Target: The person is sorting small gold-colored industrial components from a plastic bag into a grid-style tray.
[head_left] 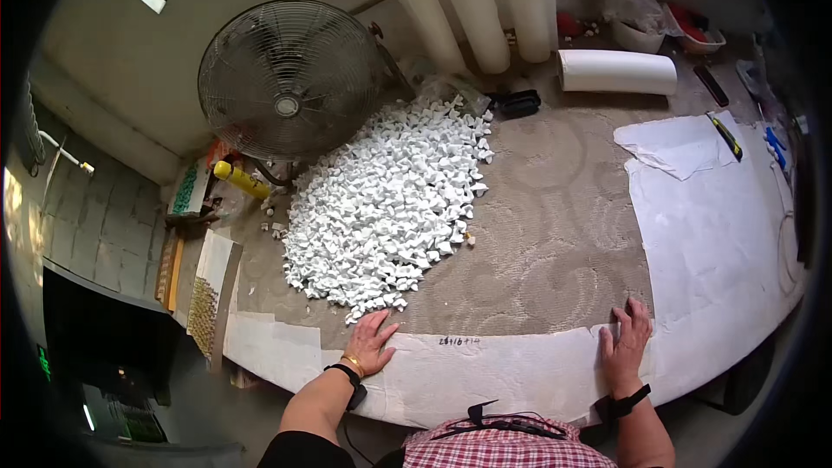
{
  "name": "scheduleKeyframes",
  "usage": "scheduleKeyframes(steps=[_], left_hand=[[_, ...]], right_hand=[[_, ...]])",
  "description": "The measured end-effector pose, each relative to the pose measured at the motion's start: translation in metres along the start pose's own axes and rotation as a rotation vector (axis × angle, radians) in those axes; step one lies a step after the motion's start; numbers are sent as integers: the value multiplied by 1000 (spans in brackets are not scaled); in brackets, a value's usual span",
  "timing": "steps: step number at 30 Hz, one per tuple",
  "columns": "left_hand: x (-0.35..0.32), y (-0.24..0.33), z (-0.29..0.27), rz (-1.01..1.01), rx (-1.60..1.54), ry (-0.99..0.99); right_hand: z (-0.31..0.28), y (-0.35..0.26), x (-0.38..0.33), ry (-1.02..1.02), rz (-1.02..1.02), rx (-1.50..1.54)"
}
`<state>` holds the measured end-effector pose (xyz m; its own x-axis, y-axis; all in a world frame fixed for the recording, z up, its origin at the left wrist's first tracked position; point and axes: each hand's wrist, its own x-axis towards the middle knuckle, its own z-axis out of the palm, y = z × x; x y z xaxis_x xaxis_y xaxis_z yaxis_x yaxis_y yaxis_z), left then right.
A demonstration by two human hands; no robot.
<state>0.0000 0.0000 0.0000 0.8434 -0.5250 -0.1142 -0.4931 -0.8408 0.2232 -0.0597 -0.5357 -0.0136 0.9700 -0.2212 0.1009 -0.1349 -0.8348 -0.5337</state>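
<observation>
A large heap of small white angular pieces (381,199) covers the left middle of the table; their exact kind is too small to tell. My left hand (370,344) rests at the near edge of this heap, fingers stretched out on the white paper strip (503,373), with nothing in it. Its fingertips lie close to the nearest pieces. Farther right, my right hand (626,342) lies with fingers apart where the paper meets the patterned brown table covering (555,251). It holds nothing. Both wrists wear black bands.
Behind the heap stands a metal fan (287,104), with a yellow cylinder (241,179) beside it. White rolls (472,9) lean on the wall; another roll (617,72) lies at the back right. A yellow-black utility knife (726,137) rests on white sheets (719,217).
</observation>
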Motion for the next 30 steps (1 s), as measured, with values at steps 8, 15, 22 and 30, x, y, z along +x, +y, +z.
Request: scheduleKeyframes(steps=[8,15,22,30], left_hand=[[22,6,7,-67,74,-86],[24,1,16,-94,80,-151],[22,2,12,-107,91,-158],[28,7,5,-101,96,-149]], right_hand=[[-4,16,19,-72,15,-38],[-13,18,25,-152,-19,-52],[-19,9,40,-171,-73,21],[-11,11,22,-132,-69,-66]])
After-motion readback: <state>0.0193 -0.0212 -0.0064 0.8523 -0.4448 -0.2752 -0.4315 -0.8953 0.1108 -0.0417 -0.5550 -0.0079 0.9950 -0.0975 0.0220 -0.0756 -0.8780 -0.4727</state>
